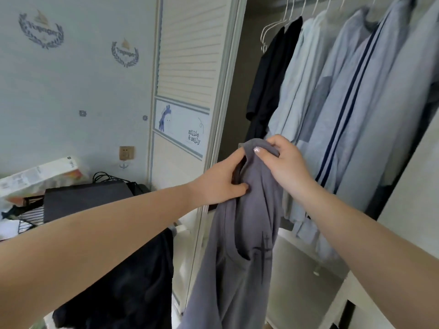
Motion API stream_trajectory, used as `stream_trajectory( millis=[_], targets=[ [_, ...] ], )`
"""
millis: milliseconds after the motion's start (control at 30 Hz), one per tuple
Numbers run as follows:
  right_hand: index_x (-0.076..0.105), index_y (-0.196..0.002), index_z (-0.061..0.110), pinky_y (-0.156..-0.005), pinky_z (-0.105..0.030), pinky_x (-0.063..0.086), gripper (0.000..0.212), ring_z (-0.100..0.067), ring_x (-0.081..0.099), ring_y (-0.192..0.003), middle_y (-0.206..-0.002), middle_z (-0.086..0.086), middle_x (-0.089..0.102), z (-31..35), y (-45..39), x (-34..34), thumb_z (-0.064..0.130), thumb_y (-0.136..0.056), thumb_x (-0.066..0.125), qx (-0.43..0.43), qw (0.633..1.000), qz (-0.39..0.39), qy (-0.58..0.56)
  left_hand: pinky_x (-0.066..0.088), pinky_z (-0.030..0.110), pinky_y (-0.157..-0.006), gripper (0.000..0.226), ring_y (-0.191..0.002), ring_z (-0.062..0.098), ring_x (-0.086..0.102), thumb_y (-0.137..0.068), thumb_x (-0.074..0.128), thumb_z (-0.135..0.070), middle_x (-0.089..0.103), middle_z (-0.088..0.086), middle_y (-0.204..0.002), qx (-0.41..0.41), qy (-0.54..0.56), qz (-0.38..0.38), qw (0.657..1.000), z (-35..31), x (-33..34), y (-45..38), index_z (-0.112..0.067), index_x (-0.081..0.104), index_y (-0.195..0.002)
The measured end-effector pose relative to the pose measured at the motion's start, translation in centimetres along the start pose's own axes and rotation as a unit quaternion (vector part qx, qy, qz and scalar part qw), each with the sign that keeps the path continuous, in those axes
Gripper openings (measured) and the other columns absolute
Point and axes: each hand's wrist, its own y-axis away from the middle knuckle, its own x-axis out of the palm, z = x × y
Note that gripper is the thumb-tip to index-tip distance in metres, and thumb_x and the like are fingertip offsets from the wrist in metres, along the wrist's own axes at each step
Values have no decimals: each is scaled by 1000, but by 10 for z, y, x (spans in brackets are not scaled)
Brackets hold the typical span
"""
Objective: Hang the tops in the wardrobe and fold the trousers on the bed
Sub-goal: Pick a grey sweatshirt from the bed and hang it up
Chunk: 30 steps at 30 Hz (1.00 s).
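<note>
Head view, reading from the left: I see a pale wall with 2 crest stickers (40, 29), and below it a white box (40, 175) lying on a cluttered surface beside a black flat case (85, 198). A dark garment (123, 288) hangs low, partly behind my left forearm. Next comes the louvred wardrobe door (190, 51) with a giraffe picture on its panel. My left hand (221, 181) reaches to the grey top (237, 245), thumb pressed on the cloth and fingers tucked into the fold near the collar, so it grips the fabric. The top hangs down from both hands in front of the open wardrobe, not yet on the rail. My right hand (282, 160) has its fingers curled over the top's bunched upper edge, holding it up. I cannot tell whether a hanger is inside it. Further right, a black top (268, 74) and several pale blue shirts (332, 91) hang on white hangers (275, 22).
</note>
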Motion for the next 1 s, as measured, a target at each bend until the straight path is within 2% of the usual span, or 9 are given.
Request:
stream_trajectory(
  millis=[100,167,233,333,467,600,700,767,1000],
  targets=[
    [53,-77,29,-62,-12,40,16,5,52,-68,-76,11,59,-12,-31,-13,33,-91,58,4,997,-67,-41,35,2,-86,73,-105,-15,48,-83,60,-2,48,-16,-130,26,-43,3,999,19,10,-17,-22,30,-146],
    [55,-82,23,-71,-24,44,15,-5,55,-75,-81,5,59,-23,-54,-28,34,-92,57,23,990,-113,-82,35,4,-86,62,-100,-7,49,-82,60,-1,53,-9,-125,24,-115,7,993,36,15,-23,-17,42,-139],
    [55,-86,20,-75,-31,45,16,-11,55,-79,-85,1,58,-31,-74,-41,35,-93,56,28,985,-132,-112,41,20,-82,41,-91,12,52,-82,61,-6,59,4,-107,7,-201,9,980,52,17,-26,-14,56,-122],
    [57,-86,19,-70,-27,43,17,-8,52,-74,-81,4,55,-41,-101,-54,35,-92,56,8,983,-150,-107,37,28,-68,4,-77,17,49,-83,58,-18,50,-2,-82,-48,-294,57,953,69,15,-41,-15,56,-84],
    [51,-77,28,-71,-24,42,18,-6,50,-73,-76,9,53,-54,-135,-74,34,-92,56,16,972,-190,-136,33,26,-62,29,-73,19,50,-87,46,-40,51,-1,-78,-148,-385,120,903,90,23,-63,-16,53,-72],
    [52,-80,30,-70,-20,42,15,-2,50,-72,-79,11,53,-76,-161,-89,34,-94,55,21,967,-213,-136,38,25,-60,34,-74,18,57,-87,52,-49,63,0,-80,-146,-421,21,895,99,9,-94,-18,60,-76],
    [56,-94,25,-70,-17,41,7,3,51,-76,-85,14,56,-99,-171,-94,32,-94,55,24,966,-223,-128,43,16,-65,6,-76,11,61,-86,66,-26,66,-8,-80,-128,-240,-94,958,105,-8,-119,-24,66,-80],
    [58,-96,25,-70,-19,42,8,2,53,-78,-88,14,59,-115,-179,-98,32,-94,56,28,965,-230,-121,46,15,-67,24,-70,4,60,-85,67,-9,67,-11,-75,-111,-52,-153,981,105,-20,-135,-30,68,-75],
    [48,-89,31,-57,-17,35,7,4,47,-67,-74,18,50,-125,-247,-103,30,-93,53,15,981,-187,49,54,23,-68,23,-83,15,69,-91,58,-4,74,5,-90,-56,229,-226,945,98,-76,-229,-17,75,-84]
  ],
)
